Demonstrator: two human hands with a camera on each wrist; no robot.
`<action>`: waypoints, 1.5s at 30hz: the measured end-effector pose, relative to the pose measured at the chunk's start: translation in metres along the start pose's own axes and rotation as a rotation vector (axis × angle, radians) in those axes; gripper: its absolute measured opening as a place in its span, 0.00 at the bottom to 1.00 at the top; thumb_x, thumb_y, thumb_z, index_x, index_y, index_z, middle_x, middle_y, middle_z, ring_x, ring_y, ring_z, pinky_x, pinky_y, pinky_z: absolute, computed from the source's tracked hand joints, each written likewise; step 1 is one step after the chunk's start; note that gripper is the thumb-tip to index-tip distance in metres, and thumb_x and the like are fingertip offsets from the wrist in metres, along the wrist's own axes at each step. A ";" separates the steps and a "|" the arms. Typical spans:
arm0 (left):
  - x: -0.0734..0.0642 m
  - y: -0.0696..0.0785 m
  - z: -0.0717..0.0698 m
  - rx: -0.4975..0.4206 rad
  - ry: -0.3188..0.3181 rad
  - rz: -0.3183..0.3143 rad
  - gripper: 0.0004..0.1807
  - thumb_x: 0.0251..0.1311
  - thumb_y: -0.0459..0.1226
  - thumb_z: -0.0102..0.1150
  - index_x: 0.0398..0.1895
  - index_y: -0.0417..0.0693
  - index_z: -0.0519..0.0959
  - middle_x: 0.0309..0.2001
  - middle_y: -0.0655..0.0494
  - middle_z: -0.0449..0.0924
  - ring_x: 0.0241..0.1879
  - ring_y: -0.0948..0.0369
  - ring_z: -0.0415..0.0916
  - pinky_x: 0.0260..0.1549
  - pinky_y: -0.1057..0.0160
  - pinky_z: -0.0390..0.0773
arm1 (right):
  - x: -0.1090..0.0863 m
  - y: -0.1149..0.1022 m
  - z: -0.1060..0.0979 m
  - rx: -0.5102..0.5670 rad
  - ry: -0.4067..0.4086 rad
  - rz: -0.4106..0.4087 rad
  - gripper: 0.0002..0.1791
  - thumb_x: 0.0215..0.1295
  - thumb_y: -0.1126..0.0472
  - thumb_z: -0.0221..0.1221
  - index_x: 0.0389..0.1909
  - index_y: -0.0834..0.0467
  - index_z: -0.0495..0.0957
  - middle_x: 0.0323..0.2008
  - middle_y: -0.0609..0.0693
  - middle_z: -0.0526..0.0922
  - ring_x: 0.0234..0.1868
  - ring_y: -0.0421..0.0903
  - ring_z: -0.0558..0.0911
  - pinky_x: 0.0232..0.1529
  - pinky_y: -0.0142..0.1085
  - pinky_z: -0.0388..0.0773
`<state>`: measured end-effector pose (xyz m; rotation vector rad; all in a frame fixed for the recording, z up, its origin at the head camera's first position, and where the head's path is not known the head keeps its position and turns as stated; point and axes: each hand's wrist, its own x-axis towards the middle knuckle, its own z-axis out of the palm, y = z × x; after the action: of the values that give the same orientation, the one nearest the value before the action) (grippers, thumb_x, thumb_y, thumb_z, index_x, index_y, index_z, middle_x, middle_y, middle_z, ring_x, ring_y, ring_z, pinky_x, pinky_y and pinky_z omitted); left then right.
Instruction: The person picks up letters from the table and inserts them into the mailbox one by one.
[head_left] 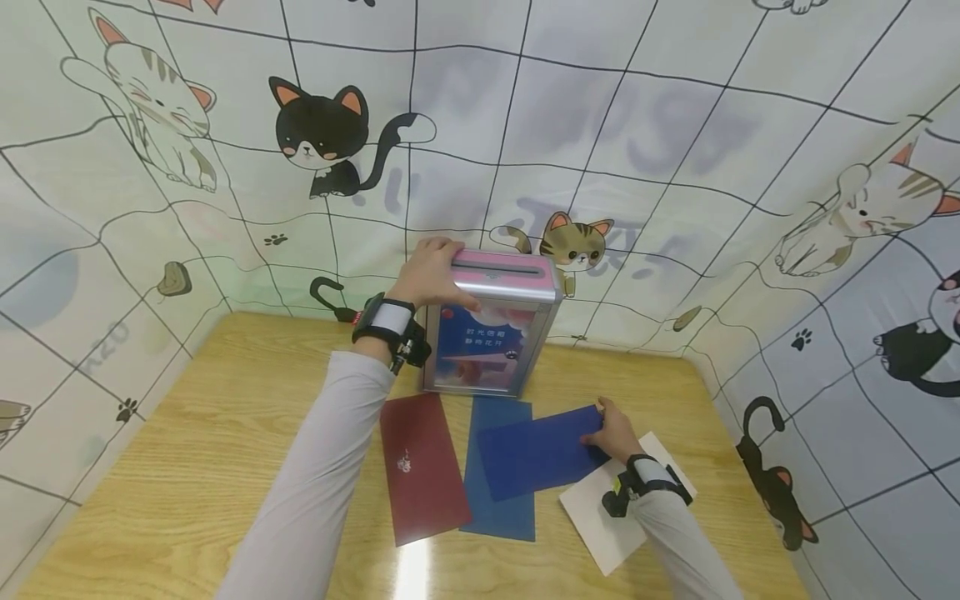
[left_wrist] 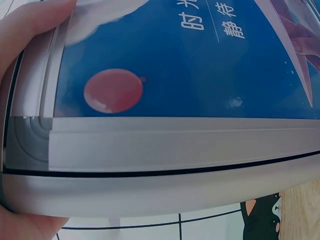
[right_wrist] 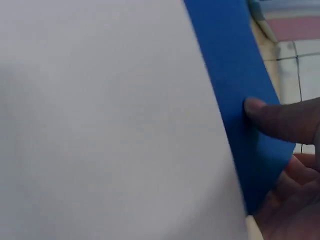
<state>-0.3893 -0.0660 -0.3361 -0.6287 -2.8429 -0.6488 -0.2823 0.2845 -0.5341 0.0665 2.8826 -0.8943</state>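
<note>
A box point(head_left: 480, 350) with a silver frame, a pink slotted top and a blue printed front stands upright on the table. My left hand point(head_left: 431, 275) grips its upper left corner; in the left wrist view the thumb point(left_wrist: 35, 22) lies over the front frame. My right hand point(head_left: 617, 432) pinches the right end of a dark blue envelope point(head_left: 536, 454), whose left part overlaps a lighter blue envelope point(head_left: 498, 517). In the right wrist view the thumb presses on the blue envelope point(right_wrist: 227, 65), beside a large white paper surface point(right_wrist: 115, 120).
A dark red envelope point(head_left: 423, 475) lies left of the blue ones on the wooden table point(head_left: 247, 400). A white envelope point(head_left: 603, 517) lies partly under the right wrist. Behind the box rises a cat-printed wall covering point(head_left: 465, 125).
</note>
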 end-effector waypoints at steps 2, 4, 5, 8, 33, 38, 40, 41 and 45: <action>0.000 0.000 0.000 0.000 0.003 0.003 0.59 0.21 0.62 0.66 0.63 0.45 0.60 0.63 0.43 0.60 0.61 0.49 0.51 0.57 0.46 0.65 | 0.000 0.002 -0.003 0.042 0.016 0.024 0.40 0.42 0.65 0.65 0.56 0.75 0.59 0.50 0.76 0.70 0.50 0.66 0.70 0.50 0.57 0.72; 0.001 0.000 0.000 0.001 0.006 0.004 0.59 0.21 0.62 0.66 0.63 0.45 0.60 0.63 0.43 0.60 0.61 0.49 0.51 0.57 0.46 0.65 | 0.000 0.001 -0.005 0.082 0.029 0.046 0.33 0.44 0.66 0.63 0.52 0.75 0.64 0.48 0.75 0.72 0.48 0.65 0.71 0.48 0.57 0.73; 0.000 0.000 0.000 0.000 0.005 0.004 0.59 0.21 0.62 0.66 0.63 0.45 0.60 0.63 0.43 0.60 0.61 0.49 0.51 0.57 0.46 0.65 | 0.000 0.002 -0.006 0.096 0.031 0.054 0.30 0.45 0.66 0.62 0.51 0.74 0.65 0.47 0.75 0.73 0.48 0.64 0.71 0.48 0.56 0.73; 0.000 0.000 0.000 0.002 0.005 0.001 0.59 0.21 0.63 0.66 0.63 0.45 0.60 0.63 0.43 0.60 0.61 0.49 0.51 0.57 0.46 0.64 | 0.000 0.004 -0.006 0.124 0.022 0.054 0.24 0.48 0.67 0.60 0.46 0.72 0.67 0.43 0.73 0.75 0.42 0.60 0.75 0.43 0.53 0.75; -0.001 0.001 -0.003 -0.021 -0.002 -0.011 0.61 0.19 0.63 0.66 0.63 0.44 0.60 0.63 0.43 0.60 0.61 0.49 0.51 0.57 0.45 0.65 | 0.000 -0.003 -0.012 0.531 -0.056 0.064 0.17 0.57 0.71 0.49 0.48 0.67 0.59 0.15 0.43 0.67 0.21 0.42 0.70 0.25 0.35 0.67; 0.002 -0.001 0.001 -0.012 -0.001 -0.009 0.60 0.20 0.63 0.66 0.63 0.45 0.59 0.64 0.43 0.59 0.62 0.48 0.50 0.56 0.44 0.65 | 0.001 0.000 -0.012 0.541 -0.053 0.056 0.16 0.58 0.71 0.49 0.47 0.67 0.59 0.18 0.44 0.74 0.26 0.43 0.75 0.27 0.34 0.71; 0.002 -0.001 0.001 -0.007 -0.003 -0.009 0.60 0.20 0.63 0.65 0.63 0.45 0.59 0.64 0.43 0.59 0.62 0.48 0.50 0.57 0.44 0.65 | 0.001 0.001 -0.012 0.542 -0.055 0.055 0.16 0.58 0.71 0.49 0.47 0.67 0.59 0.19 0.44 0.75 0.26 0.43 0.75 0.28 0.34 0.72; 0.002 -0.001 0.001 -0.006 -0.005 -0.010 0.60 0.20 0.63 0.65 0.63 0.45 0.59 0.64 0.43 0.59 0.62 0.48 0.50 0.57 0.44 0.65 | 0.002 0.002 -0.012 0.540 -0.055 0.057 0.16 0.58 0.71 0.49 0.47 0.67 0.59 0.19 0.44 0.75 0.26 0.43 0.75 0.28 0.35 0.72; 0.002 -0.001 0.001 -0.014 -0.008 -0.009 0.60 0.20 0.63 0.65 0.63 0.45 0.60 0.63 0.43 0.60 0.61 0.49 0.51 0.57 0.45 0.65 | 0.002 0.001 -0.015 0.541 -0.055 0.057 0.17 0.58 0.70 0.50 0.48 0.67 0.59 0.19 0.44 0.73 0.26 0.42 0.74 0.29 0.35 0.71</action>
<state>-0.3916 -0.0657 -0.3365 -0.6227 -2.8525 -0.6699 -0.2856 0.2940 -0.5230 0.1674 2.4906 -1.6022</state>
